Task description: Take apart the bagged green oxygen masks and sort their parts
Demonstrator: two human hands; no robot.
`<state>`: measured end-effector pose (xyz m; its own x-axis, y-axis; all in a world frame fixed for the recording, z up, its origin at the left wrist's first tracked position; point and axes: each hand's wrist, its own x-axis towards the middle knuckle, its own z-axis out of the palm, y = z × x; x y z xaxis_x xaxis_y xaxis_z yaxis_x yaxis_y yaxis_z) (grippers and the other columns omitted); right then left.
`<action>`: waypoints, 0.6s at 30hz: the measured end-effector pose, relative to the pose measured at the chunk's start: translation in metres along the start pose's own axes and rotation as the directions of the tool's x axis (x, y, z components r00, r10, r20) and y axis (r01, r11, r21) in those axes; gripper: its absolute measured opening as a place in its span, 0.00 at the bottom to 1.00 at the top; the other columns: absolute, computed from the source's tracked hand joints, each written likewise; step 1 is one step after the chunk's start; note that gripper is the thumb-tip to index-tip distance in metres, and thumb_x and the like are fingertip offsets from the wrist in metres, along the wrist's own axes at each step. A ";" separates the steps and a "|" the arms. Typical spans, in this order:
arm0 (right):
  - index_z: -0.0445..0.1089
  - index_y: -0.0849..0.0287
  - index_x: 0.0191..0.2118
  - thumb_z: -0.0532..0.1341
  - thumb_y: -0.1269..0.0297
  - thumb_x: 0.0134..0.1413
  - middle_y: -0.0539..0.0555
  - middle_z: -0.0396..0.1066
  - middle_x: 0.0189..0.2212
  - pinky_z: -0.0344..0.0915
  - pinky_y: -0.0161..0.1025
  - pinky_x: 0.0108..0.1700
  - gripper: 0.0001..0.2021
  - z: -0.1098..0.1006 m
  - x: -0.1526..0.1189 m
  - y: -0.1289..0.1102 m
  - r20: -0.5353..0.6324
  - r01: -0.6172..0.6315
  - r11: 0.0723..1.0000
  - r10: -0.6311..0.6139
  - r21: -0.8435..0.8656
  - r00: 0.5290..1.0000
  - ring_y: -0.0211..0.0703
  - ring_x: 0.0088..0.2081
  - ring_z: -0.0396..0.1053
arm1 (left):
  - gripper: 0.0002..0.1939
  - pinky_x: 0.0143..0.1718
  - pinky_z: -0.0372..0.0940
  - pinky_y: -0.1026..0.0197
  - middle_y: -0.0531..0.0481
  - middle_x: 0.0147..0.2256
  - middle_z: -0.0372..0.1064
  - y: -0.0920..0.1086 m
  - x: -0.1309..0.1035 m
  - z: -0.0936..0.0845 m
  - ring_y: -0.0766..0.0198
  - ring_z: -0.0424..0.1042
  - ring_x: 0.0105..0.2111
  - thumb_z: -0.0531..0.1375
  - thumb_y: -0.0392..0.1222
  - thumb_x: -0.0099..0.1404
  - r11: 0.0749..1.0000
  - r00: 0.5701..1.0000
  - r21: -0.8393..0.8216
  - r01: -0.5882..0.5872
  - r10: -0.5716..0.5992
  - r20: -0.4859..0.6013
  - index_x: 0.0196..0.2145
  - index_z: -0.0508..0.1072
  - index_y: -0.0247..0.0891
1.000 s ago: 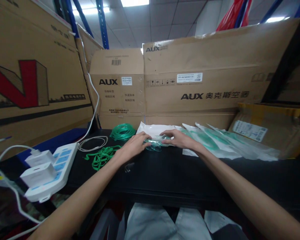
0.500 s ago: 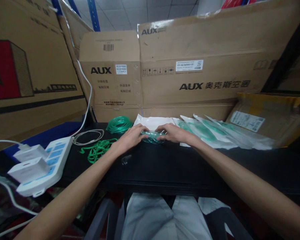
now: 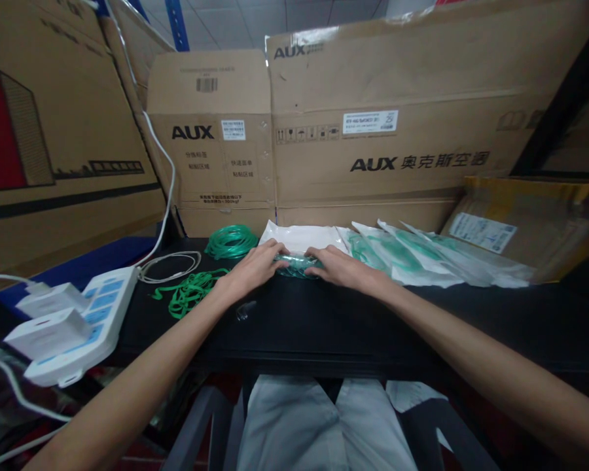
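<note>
Between my two hands lies a bundle of clear green tubing point(image 3: 298, 265), low on the black table in front of a white pouch point(image 3: 307, 237). My left hand point(image 3: 261, 261) grips its left end, thumb towards me and fingers curled over the far side. At the right end my right hand point(image 3: 338, 263) holds it in the same way. Parts of the bundle are hidden under the fingers. A coil of green tubing point(image 3: 230, 242) sits just beyond my left hand. Tangled green cord point(image 3: 191, 292) lies beside my left forearm.
Several white pouches with green tubing point(image 3: 412, 254) lean in a row on the right. Behind them stands a taped carton point(image 3: 520, 222). Large cardboard panels point(image 3: 373, 91) wall the back. A power strip point(image 3: 95, 320) with white plugs and a looped pale cable point(image 3: 171, 267) lie left.
The bundle looks flatter and slightly lower between my hands, which stay at its two ends. The camera view has shifted a little.
</note>
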<state>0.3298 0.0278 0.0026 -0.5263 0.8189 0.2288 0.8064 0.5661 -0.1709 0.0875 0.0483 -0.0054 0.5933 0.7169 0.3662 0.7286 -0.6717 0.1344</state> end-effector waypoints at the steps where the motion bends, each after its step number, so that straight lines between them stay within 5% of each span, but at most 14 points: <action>1: 0.69 0.61 0.57 0.61 0.60 0.64 0.66 0.76 0.44 0.66 0.42 0.47 0.19 0.002 -0.001 -0.001 -0.006 0.008 1.000 -0.008 -0.011 1.000 0.56 0.47 0.75 | 0.14 0.51 0.63 0.54 0.43 0.49 0.69 0.000 0.000 0.000 0.53 0.70 0.51 0.55 0.47 0.71 1.000 1.000 0.006 0.001 -0.001 -0.003 0.50 0.70 0.39; 11: 0.71 0.62 0.56 0.56 0.58 0.68 0.67 0.73 0.53 0.63 0.47 0.56 0.18 -0.014 -0.010 -0.004 -0.163 0.068 0.993 -0.083 -0.096 0.983 0.56 0.55 0.71 | 0.19 0.54 0.64 0.53 0.41 0.51 0.69 0.015 -0.002 -0.008 0.51 0.72 0.50 0.54 0.49 0.72 0.993 0.997 0.098 0.071 -0.068 -0.030 0.55 0.71 0.38; 14: 0.74 0.62 0.55 0.55 0.54 0.68 0.65 0.76 0.51 0.63 0.46 0.57 0.21 -0.034 -0.019 0.027 -0.240 -0.028 0.986 -0.012 -0.164 0.971 0.56 0.54 0.72 | 0.22 0.54 0.64 0.51 0.40 0.55 0.67 0.024 -0.005 -0.013 0.49 0.72 0.51 0.54 0.50 0.72 0.988 0.993 0.120 0.094 -0.086 -0.076 0.58 0.68 0.37; 18: 0.79 0.57 0.49 0.56 0.51 0.66 0.62 0.80 0.43 0.68 0.44 0.49 0.20 -0.063 -0.044 0.092 -0.303 -0.333 0.928 0.272 -0.169 0.913 0.55 0.46 0.77 | 0.21 0.51 0.66 0.52 0.43 0.55 0.67 0.038 -0.010 -0.020 0.50 0.73 0.47 0.52 0.52 0.73 0.993 0.991 0.084 0.087 -0.078 -0.108 0.57 0.69 0.40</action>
<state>0.4444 0.0382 0.0371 -0.1796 0.8735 0.4525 0.9689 0.2367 -0.0723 0.1025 0.0115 0.0144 0.4941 0.7428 0.4518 0.8039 -0.5882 0.0878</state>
